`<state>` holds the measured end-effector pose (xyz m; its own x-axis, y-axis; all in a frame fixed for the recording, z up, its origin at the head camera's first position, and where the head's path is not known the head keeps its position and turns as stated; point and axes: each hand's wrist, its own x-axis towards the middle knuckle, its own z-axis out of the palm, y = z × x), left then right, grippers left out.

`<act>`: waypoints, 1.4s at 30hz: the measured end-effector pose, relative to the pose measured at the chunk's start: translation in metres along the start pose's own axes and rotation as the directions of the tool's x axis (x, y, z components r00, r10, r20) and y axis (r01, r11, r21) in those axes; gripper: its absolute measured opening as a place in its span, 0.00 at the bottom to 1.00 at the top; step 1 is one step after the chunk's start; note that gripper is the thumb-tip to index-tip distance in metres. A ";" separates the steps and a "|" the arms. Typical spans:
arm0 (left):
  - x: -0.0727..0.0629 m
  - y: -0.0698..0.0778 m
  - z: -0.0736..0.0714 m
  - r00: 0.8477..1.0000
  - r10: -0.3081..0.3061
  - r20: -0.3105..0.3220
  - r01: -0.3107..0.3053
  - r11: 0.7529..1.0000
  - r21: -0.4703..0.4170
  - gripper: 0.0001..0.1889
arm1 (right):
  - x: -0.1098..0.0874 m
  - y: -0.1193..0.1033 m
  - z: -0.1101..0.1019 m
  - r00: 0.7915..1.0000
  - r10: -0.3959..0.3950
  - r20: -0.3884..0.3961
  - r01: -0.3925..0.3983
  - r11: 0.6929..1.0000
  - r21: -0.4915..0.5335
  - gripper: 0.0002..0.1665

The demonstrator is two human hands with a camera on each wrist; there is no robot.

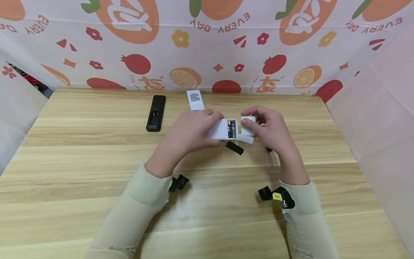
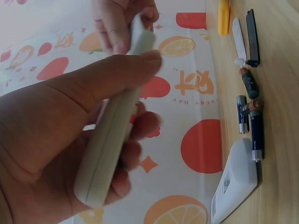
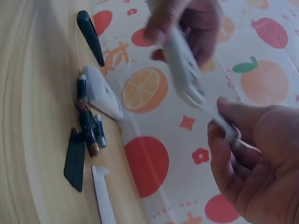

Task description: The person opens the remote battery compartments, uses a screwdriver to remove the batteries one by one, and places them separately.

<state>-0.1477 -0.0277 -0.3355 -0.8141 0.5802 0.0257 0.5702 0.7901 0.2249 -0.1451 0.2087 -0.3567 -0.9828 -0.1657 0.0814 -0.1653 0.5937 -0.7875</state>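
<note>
My left hand [image 1: 195, 129] grips a white remote control [image 1: 217, 130] above the table, thumb on one side and fingers curled round the other. Its battery compartment is uncovered, and batteries [image 1: 231, 129] lie side by side in it. Just to the right, my right hand [image 1: 270, 126] pinches a white battery cover [image 1: 248, 126] between thumb and fingers. In the right wrist view, the cover [image 3: 226, 126] is close to the uncovered end of the remote [image 3: 180, 70]. In the left wrist view, the thumb lies along the remote's edge.
A black remote [image 1: 156, 113] and another white remote [image 1: 195, 100] lie toward the back. Nearer are a second white cover [image 1: 245, 139] and a black cover [image 1: 235, 148]. Several loose batteries [image 2: 257, 135] lie beside the white remote. A yellow object [image 2: 224, 17] shows farther along.
</note>
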 end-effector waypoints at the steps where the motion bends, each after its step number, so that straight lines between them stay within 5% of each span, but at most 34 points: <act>1: 0.000 0.000 0.000 1.000 -0.011 0.030 0.011 1.000 0.009 0.33 | 0.001 0.002 0.000 1.000 0.011 -0.009 -0.011 0.999 -0.032 0.13; 9: 0.000 0.002 0.010 0.969 -0.036 0.245 0.038 0.999 -0.004 0.35 | 0.009 0.028 0.008 0.976 0.144 0.164 -0.085 0.943 -0.323 0.04; 17: 0.000 0.009 0.020 0.939 -0.020 0.344 0.035 0.999 -0.038 0.36 | 0.011 0.037 0.016 0.938 0.139 0.318 -0.010 0.927 -0.374 0.08; 22: -0.003 0.011 0.024 0.924 -0.031 0.382 0.044 0.999 -0.025 0.39 | 0.010 0.038 0.010 0.951 0.148 0.273 -0.035 0.924 -0.382 0.08; 26: -0.009 0.006 0.030 0.925 -0.023 0.379 0.035 0.999 -0.024 0.40 | 0.007 0.041 -0.004 0.964 0.209 0.167 -0.116 0.889 -0.443 0.11; 30: -0.015 -0.005 0.038 0.940 -0.016 0.340 0.027 0.999 -0.029 0.41 | 0.005 0.045 -0.015 0.940 0.324 0.109 -0.231 0.836 -0.498 0.22; 36: -0.023 -0.018 0.045 0.947 -0.035 0.318 0.035 0.999 0.005 0.40 | 0.007 0.053 -0.015 0.889 0.431 0.157 -0.298 0.803 -0.516 0.36; 42: -0.025 -0.022 0.048 0.950 -0.047 0.308 0.033 0.998 0.051 0.41 | 0.007 0.052 -0.013 0.903 0.410 0.132 -0.293 0.810 -0.507 0.41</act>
<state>-0.1349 -0.0503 -0.3877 -0.7665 0.5752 -0.2857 0.5480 0.8178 0.1759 -0.1620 0.2485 -0.3895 -0.9440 -0.0106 -0.3299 0.1127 0.9290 -0.3525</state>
